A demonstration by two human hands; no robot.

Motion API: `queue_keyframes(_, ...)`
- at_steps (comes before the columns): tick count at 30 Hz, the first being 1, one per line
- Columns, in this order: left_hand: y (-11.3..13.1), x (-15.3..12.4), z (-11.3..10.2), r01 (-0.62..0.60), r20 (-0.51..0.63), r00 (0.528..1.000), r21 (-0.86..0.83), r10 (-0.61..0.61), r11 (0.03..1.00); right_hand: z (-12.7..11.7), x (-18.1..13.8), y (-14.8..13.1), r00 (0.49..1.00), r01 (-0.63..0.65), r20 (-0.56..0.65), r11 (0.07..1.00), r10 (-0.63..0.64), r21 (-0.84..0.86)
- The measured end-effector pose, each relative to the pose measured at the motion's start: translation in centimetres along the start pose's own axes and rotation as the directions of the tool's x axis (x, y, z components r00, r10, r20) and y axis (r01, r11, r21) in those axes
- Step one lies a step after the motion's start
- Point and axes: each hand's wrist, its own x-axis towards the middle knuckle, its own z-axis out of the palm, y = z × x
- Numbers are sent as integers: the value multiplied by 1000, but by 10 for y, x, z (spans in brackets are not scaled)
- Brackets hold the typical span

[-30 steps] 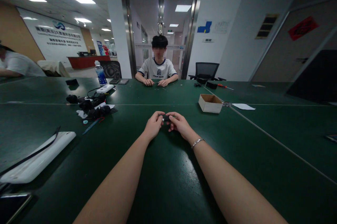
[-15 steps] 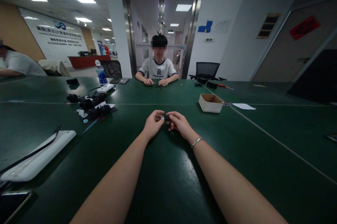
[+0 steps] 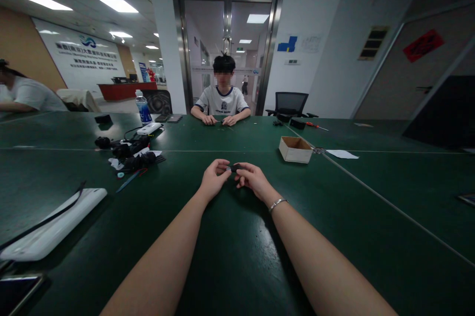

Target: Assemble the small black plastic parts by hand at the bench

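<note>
1. Head view: a small dark piece (image 3: 235,168), silvery at one end, is held over the bench (image 3: 230,256).
2. The left hand (image 3: 214,178) pinches the silvery end, its grip closed; the right hand (image 3: 255,180) has its grip closed on the dark end, probably so each steadies the other.
3. An open box (image 3: 296,154) stands beyond to the right, a jumble of dark gear (image 3: 138,161) to the left, perhaps leaving the hands room.

Your near left: white casing (image 3: 69,219), black cable (image 3: 50,216) along it. Far left: upright blue-labelled water bottle (image 3: 143,110). Your right: open-topped box (image 3: 294,153), white paper sheet (image 3: 343,154) near it. Far right: red-handled screwdriver (image 3: 312,124). Opposite you: person (image 3: 223,98).
</note>
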Motion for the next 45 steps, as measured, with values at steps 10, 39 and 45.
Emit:
queue_keyframes(10, 7, -1, -1, -54, 68, 996, -72, 59, 996, 2, 4, -2, 996, -62, -61, 996, 58, -57)
queue_keyframes(39, -2, -1, 3, 17, 144, 989, 4, -17, 1000, 3, -1, -3, 999, -16, 38, 995, 20, -103)
queue_keyframes(45, 0, -2, 4, 5, 141, 990, 58, -14, 998, 4, -1, -3, 999, -2, 42, 992, 7, -123)
